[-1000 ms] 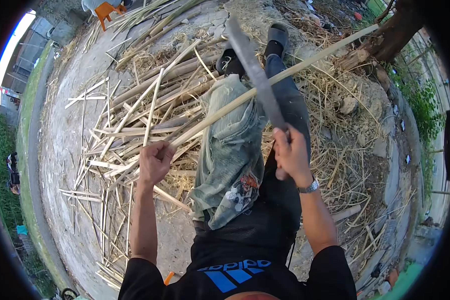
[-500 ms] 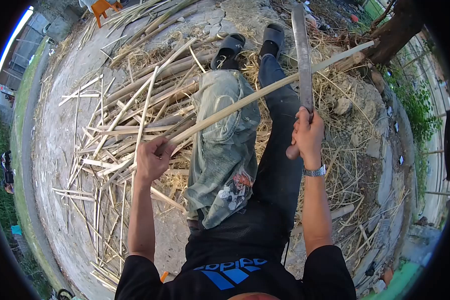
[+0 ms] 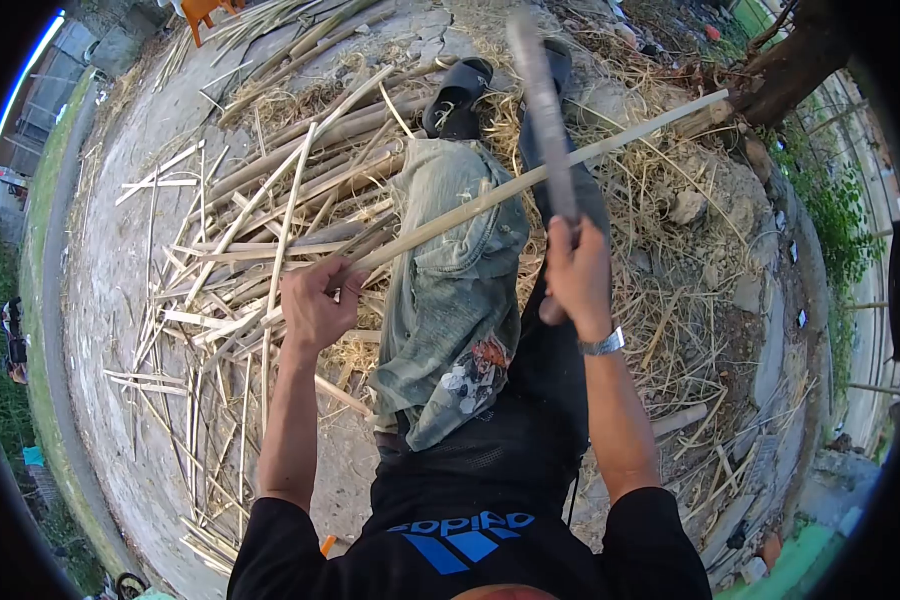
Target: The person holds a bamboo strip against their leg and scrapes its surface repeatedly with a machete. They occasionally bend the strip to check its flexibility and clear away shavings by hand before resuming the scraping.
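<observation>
My left hand [image 3: 320, 303] is closed around the near end of a long split bamboo strip [image 3: 460, 211]. The strip slopes up to the right across my legs, its far end near a tree trunk. In my right hand [image 3: 580, 277] is the handle of a machete [image 3: 542, 110], fingers wrapped round it. Its long blade points away from me, blurred by motion, and crosses over the strip above my right leg. A worn grey-green cloth [image 3: 450, 270] covers my left leg, beneath the strip.
Many bamboo poles and split strips [image 3: 295, 185] lie heaped to the left. Straw-like shavings [image 3: 670, 300] litter the ground on the right. The tree trunk [image 3: 795, 65] stands at upper right, an orange chair [image 3: 202, 15] at upper left.
The machete and my right hand have moved left along the strip, toward my left hand. The strip's far end has shifted slightly left and down.
</observation>
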`<state>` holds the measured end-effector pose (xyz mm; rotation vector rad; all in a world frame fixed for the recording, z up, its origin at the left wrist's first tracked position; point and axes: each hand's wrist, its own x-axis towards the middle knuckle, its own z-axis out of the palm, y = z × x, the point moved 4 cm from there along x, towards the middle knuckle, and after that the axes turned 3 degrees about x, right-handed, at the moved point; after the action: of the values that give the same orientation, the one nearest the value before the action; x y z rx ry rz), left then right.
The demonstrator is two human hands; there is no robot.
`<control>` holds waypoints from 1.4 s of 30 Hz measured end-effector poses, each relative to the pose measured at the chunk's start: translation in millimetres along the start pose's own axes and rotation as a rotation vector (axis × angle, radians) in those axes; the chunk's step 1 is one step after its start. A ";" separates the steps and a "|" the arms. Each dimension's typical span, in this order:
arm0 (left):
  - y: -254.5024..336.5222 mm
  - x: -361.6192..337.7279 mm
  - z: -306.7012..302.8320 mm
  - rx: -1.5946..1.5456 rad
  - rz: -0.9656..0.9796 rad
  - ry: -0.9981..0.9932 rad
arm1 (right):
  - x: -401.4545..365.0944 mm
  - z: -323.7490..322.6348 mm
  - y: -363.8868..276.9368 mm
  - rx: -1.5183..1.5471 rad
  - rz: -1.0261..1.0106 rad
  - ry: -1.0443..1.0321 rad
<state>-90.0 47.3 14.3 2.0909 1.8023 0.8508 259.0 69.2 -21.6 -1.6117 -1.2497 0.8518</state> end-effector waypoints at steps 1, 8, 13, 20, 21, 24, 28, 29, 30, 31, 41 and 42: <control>8.0 1.6 -4.3 0.032 0.000 0.004 | -19.5 11.2 -16.2 -0.045 -0.126 -0.063; 2.2 -10.9 -2.5 -0.015 -0.168 -0.106 | -29.3 4.7 -19.4 0.018 -0.123 -0.028; 19.4 -8.8 11.6 -0.106 -0.183 -0.047 | -55.7 16.8 -25.7 0.006 -0.143 -0.171; 48.9 10.8 0.5 -0.788 -0.312 0.140 | -100.6 8.4 -81.9 0.528 0.185 -0.403; 63.9 14.6 -5.0 -0.876 -0.263 0.160 | -99.1 0.6 -95.0 0.629 0.125 -0.306; 129.7 20.1 -15.5 -1.091 -0.093 0.085 | -89.1 -7.3 -115.3 0.658 0.021 -0.175; 166.9 7.0 33.3 -1.150 -0.007 -0.052 | -84.0 -5.8 -119.2 0.616 -0.208 -0.029; 168.2 0.9 42.6 -1.240 -0.053 -0.032 | -83.4 -10.8 -116.5 0.617 -0.213 -0.031; 168.9 -4.4 37.4 -1.241 -0.053 -0.030 | -83.1 -18.9 -106.8 0.551 -0.120 -0.074; 170.0 -9.4 28.1 -0.882 -0.028 -0.111 | -82.6 -26.8 -96.0 0.485 -0.023 -0.113; 90.2 14.4 -92.5 0.373 0.454 0.443 | -41.4 -104.6 -54.2 0.107 0.058 -0.178; 88.7 28.5 -88.3 0.419 0.491 0.463 | -34.6 -108.9 -54.3 0.066 0.043 -0.237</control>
<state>-66.8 40.9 140.3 2.8760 1.8184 1.2512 329.6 14.6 68.1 -1.5229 -1.3380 1.1255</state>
